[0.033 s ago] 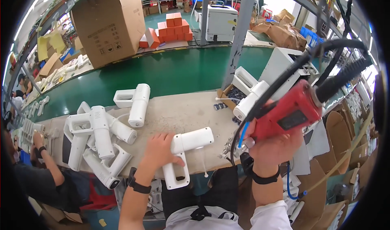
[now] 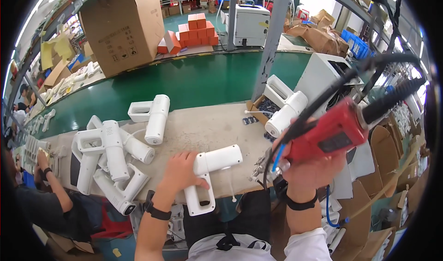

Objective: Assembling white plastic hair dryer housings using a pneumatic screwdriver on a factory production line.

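My left hand (image 2: pixel 181 171) grips a white pistol-shaped plastic housing (image 2: pixel 219 159) with a looped handle, lying at the bench's near edge. Its fingers rest over the joint of body and handle, the thumb on the handle. My right hand (image 2: pixel 314 168) is wrapped round a red power screwdriver (image 2: pixel 330 132), held raised on the right and tilted. A thick black cable leaves its rear, and a thin blue tube (image 2: pixel 278 157) runs to its metal nose (image 2: pixel 260 168). The nose is apart from the housing. A thin white stick-like piece (image 2: pixel 232 187) hangs past the bench edge.
Several similar white housings (image 2: pixel 113 150) are piled at the left; another (image 2: pixel 157 118) lies behind them. At the right one housing (image 2: pixel 288 113) leans on a small carton of dark parts (image 2: pixel 263 109). A grey post (image 2: pixel 272 44) stands beyond. A co-worker's arm (image 2: pixel 57 185) is at far left.
My right hand and the screwdriver have shifted slightly down and right. My left hand and the housing stay where they were.
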Motion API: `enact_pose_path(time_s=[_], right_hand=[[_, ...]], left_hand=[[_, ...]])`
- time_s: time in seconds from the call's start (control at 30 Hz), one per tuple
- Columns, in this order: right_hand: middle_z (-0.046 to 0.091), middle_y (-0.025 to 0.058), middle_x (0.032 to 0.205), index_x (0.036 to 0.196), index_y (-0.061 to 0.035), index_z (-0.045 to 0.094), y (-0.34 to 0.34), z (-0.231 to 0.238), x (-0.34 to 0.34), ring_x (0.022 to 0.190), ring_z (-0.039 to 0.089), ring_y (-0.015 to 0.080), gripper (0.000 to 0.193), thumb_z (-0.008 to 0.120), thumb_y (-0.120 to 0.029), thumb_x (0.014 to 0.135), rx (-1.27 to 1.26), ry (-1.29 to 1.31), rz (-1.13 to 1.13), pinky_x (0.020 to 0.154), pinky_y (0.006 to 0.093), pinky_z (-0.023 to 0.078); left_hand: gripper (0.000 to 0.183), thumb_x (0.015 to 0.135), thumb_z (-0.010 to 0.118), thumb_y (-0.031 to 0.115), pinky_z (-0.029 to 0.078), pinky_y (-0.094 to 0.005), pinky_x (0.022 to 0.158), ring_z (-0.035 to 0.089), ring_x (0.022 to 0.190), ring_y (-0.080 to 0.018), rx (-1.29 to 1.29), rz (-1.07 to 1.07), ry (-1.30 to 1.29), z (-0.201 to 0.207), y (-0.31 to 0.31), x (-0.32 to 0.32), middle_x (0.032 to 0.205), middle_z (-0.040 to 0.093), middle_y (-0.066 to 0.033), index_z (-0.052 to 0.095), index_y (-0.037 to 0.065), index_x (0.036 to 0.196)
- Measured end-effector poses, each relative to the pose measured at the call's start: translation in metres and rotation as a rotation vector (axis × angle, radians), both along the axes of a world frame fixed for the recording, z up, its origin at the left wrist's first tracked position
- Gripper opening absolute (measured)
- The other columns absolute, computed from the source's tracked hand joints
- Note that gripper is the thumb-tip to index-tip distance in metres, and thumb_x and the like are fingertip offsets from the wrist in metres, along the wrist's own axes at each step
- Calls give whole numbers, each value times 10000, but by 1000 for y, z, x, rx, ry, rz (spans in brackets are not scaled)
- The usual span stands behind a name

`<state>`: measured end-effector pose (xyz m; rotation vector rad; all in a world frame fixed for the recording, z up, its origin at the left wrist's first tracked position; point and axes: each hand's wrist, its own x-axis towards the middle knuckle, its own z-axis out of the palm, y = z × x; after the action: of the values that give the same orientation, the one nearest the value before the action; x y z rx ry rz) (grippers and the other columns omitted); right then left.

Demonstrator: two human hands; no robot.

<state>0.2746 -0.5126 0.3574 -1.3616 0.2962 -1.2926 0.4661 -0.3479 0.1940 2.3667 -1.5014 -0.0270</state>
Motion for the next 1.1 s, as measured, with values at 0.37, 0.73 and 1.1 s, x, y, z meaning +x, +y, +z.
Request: enact_pose_path(time_s=[0.37,0.73,1.1], right_hand=[[538,68,559,1039,43,473,-25,-62,11,418,494,159,586,662,-482,857,-273,-346,510,375,273,402],[514,67,523,922,9,439,-30,-74,48,371,460,143,476,634,-425,896,-222,-257,440,343,251,386],[562,93,631,927,10,532,-27,-75,47,518,533,185,503,752,-423,799,-172,178,556,469,302,419]], left_hand=[[964,305,862,547,455,-415,847,586,973,-315,42,25,125,-7,-4,10,1010,619,-115,591,62,1092],[995,317,829,596,456,-426,847,587,950,-319,1,3,160,-5,-5,17,1013,620,-122,586,28,1096],[967,327,815,613,461,-411,806,595,914,-295,-18,3,127,-7,0,14,967,621,-101,591,37,1070]])
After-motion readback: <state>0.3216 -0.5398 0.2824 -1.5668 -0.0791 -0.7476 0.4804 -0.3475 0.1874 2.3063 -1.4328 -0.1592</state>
